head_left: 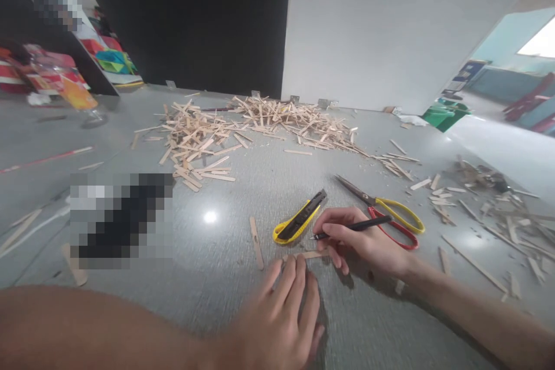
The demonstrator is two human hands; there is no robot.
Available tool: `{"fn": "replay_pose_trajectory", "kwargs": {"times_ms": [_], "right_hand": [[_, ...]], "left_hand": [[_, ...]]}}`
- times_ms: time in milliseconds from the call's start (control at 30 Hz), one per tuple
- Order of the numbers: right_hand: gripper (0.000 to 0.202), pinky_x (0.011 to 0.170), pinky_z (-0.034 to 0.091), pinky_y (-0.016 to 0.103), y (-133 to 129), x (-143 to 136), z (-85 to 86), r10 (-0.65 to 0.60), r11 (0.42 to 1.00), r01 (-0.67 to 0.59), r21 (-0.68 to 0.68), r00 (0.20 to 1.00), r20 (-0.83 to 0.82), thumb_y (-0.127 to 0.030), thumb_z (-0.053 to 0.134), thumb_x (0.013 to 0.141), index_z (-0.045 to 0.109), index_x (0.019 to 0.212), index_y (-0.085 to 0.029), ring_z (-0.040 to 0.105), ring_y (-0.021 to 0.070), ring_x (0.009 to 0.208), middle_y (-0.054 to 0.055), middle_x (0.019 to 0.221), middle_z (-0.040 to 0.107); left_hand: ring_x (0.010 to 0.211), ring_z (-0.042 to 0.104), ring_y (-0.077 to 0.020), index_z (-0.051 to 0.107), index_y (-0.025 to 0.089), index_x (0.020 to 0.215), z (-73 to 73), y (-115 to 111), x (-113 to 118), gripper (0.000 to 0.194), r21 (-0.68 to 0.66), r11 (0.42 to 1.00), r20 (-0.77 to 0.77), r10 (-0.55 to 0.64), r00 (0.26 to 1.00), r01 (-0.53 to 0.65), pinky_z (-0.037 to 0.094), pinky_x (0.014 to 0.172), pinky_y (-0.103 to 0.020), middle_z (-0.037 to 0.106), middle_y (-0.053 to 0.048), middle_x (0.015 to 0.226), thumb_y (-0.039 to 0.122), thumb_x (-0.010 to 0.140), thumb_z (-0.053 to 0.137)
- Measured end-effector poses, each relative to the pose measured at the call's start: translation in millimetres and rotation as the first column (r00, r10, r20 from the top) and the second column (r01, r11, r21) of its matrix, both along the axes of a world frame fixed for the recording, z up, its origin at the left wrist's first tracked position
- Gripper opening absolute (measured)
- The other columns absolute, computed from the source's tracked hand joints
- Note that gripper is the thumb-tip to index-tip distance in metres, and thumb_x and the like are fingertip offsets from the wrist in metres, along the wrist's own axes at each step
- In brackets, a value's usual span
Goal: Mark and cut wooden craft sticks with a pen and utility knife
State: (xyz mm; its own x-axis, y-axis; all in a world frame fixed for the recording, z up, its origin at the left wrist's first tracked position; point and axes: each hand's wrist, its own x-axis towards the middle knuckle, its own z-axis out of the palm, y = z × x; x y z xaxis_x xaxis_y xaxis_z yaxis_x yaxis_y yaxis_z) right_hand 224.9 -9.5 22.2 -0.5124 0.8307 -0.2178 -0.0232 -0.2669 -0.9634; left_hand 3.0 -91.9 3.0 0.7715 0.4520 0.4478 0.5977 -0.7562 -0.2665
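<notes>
A black pen (368, 224) is pinched in my right hand (362, 240), its tip pointing left above the table. Below it lies a flat wooden stick (313, 254). The fingertips of my left hand (288, 306) rest on this stick's left end, the fingers bent and slightly apart. My right hand's lower fingers are by the stick's right end. A yellow and black utility knife (299, 219) lies just beyond the hands. Another wooden stick (256, 243), with a dark mark, lies left of the knife. Scissors (379, 206) with yellow and red handles lie beyond my right hand.
Piles of wooden sticks (277, 117) lie at the back of the grey table (217, 277), before a black and white partition (368, 29). Stick scraps (515, 225) are scattered at the right. A bottle (76, 92) and a pixelated dark object (125, 217) are at the left.
</notes>
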Motion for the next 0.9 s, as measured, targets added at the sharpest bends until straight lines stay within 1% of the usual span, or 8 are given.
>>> {"fn": "replay_pose_trajectory", "kwargs": {"times_ms": [67,133,200,300,400,600,733,900], "right_hand": [[0.035,0.041,0.052,0.020,-0.6,1.3,-2.5,0.006,1.000,-0.006,0.025,1.000,0.019,-0.048,0.078,0.090,0.067,0.085,-0.014,0.060,0.0094,0.046,0.002,0.068,0.069],[0.035,0.038,0.048,0.018,-3.1,1.9,-2.6,0.007,0.998,-0.010,0.059,0.999,0.050,-0.044,0.082,0.087,0.062,0.079,-0.017,0.054,0.0078,0.042,-0.003,0.058,0.064],[0.037,0.036,0.044,0.016,-7.2,1.1,-0.6,0.001,0.997,-0.008,0.073,0.995,0.102,-0.041,0.084,0.086,0.057,0.075,-0.019,0.051,0.0067,0.039,-0.005,0.054,0.061],[0.035,0.038,0.046,0.018,-14.1,-1.6,3.2,0.021,0.997,-0.035,0.066,0.979,0.202,-0.041,0.082,0.087,0.057,0.075,-0.019,0.056,0.0085,0.043,-0.004,0.058,0.064],[0.034,0.043,0.049,0.019,-18.4,-3.0,4.2,0.046,0.994,-0.072,0.087,0.962,0.267,-0.040,0.081,0.088,0.058,0.076,-0.019,0.059,0.0099,0.047,-0.004,0.058,0.063],[0.034,0.042,0.047,0.018,-19.8,-3.6,-0.1,0.028,0.992,-0.064,0.112,0.953,0.301,-0.044,0.072,0.096,0.058,0.077,-0.019,0.060,0.0100,0.047,-0.002,0.058,0.065],[0.040,0.035,0.040,0.018,-21.3,-6.2,-2.8,-0.029,0.987,-0.029,0.157,0.933,0.359,-0.045,0.068,0.097,0.053,0.069,-0.021,0.053,0.0089,0.038,-0.004,0.050,0.059],[0.042,0.039,0.034,0.020,-23.4,-6.1,-6.9,-0.080,0.941,-0.068,0.331,0.906,0.416,-0.039,0.062,0.100,0.046,0.065,-0.023,0.047,0.0082,0.038,-0.005,0.046,0.055]], "left_hand": [[0.112,0.071,-0.0300,0.073,0.008,0.118,-0.1,0.3,-0.4,0.044,-0.004,1.000,0.005,-0.009,1.000,0.009,0.044,0.099,-0.044,0.080,-0.015,0.117,0.035,0.108,0.039],[0.114,0.070,-0.0298,0.072,0.008,0.119,0.0,0.1,-0.8,0.045,-0.016,1.000,0.015,-0.009,1.000,0.009,0.044,0.099,-0.044,0.079,-0.015,0.119,0.036,0.108,0.039],[0.113,0.069,-0.0296,0.072,0.007,0.120,0.3,-0.4,-0.8,0.047,-0.034,0.999,0.024,-0.011,1.000,0.012,0.044,0.097,-0.045,0.078,-0.015,0.121,0.037,0.108,0.038],[0.112,0.069,-0.0299,0.071,0.006,0.122,0.7,-0.7,0.0,0.048,-0.058,0.998,0.015,-0.002,1.000,0.003,0.043,0.097,-0.045,0.077,-0.015,0.123,0.038,0.107,0.039],[0.115,0.067,-0.0301,0.071,0.006,0.123,0.7,-1.1,0.5,0.048,-0.083,0.997,0.013,0.005,1.000,-0.003,0.041,0.101,-0.044,0.077,-0.015,0.124,0.038,0.107,0.039],[0.119,0.064,-0.0324,0.070,0.006,0.125,1.6,-1.8,0.4,0.050,-0.104,0.995,0.002,0.001,1.000,0.000,0.038,0.102,-0.046,0.075,-0.017,0.126,0.040,0.107,0.039],[0.113,0.065,-0.0328,0.070,0.003,0.125,3.9,-1.1,0.7,0.051,-0.112,0.994,-0.036,-0.015,0.999,0.011,0.042,0.095,-0.043,0.074,-0.020,0.127,0.041,0.107,0.041],[0.098,0.067,-0.0298,0.069,0.000,0.126,6.1,-1.8,1.0,0.053,-0.134,0.991,-0.065,-0.038,0.997,0.029,0.047,0.081,-0.040,0.072,-0.024,0.129,0.040,0.106,0.042]]}}
